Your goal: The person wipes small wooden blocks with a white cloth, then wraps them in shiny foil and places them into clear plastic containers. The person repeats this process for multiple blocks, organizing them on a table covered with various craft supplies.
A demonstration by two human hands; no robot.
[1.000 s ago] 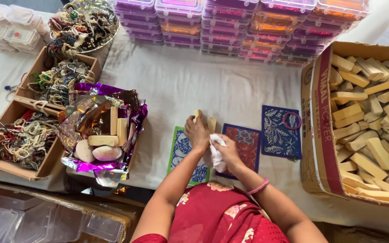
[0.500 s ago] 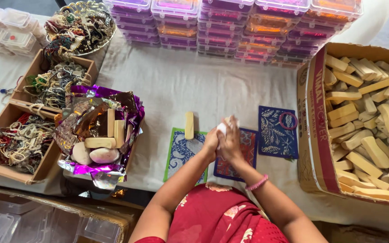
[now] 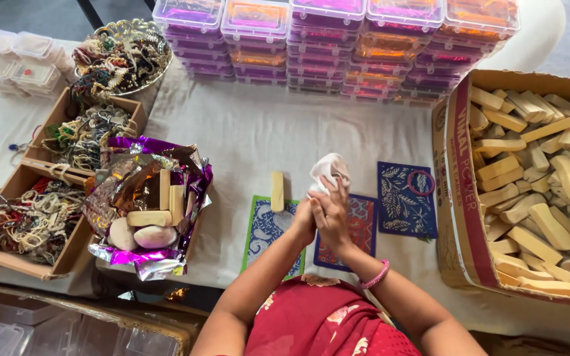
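Hands: the left hand (image 3: pixel 305 221) and right hand (image 3: pixel 332 214) are pressed together above the near edge of the tabletop (image 3: pixel 245 132); both are curled narrow around a white cloth (image 3: pixel 328 169), which sticks up from the fingertips; whether anything is wrapped inside it I cannot tell.

Loose bar: 1 pale bar (image 3: pixel 277 191) lies just left of the hands, its lower end on the green printed mat (image 3: pixel 265 231); nobody touches it.

Mats: a red printed mat (image 3: pixel 361 227) sits under the hands; a dark blue mat (image 3: pixel 404 198) lies to its right with a pink ring (image 3: pixel 420 182) on it.

Right edge: an open cardboard box (image 3: pixel 460 198) heaped with pale bars.

Left edge: a purple foil-lined box (image 3: pixel 150 204) holds a few bars and 2 rounded pieces; beyond it stand cardboard trays of beads (image 3: pixel 34 217) and a metal dish of jewellery (image 3: pixel 123 56).

Far edge: stacks of clear lidded containers (image 3: pixel 338 46) with pink and orange contents.

Risk: the grip is high off the surface and the cloth bunches loosely, so anything inside could slip out and drop onto the mats; an elbow swung wide could nudge the loose bar off the green mat, or catch the crinkled foil and tip its bars.
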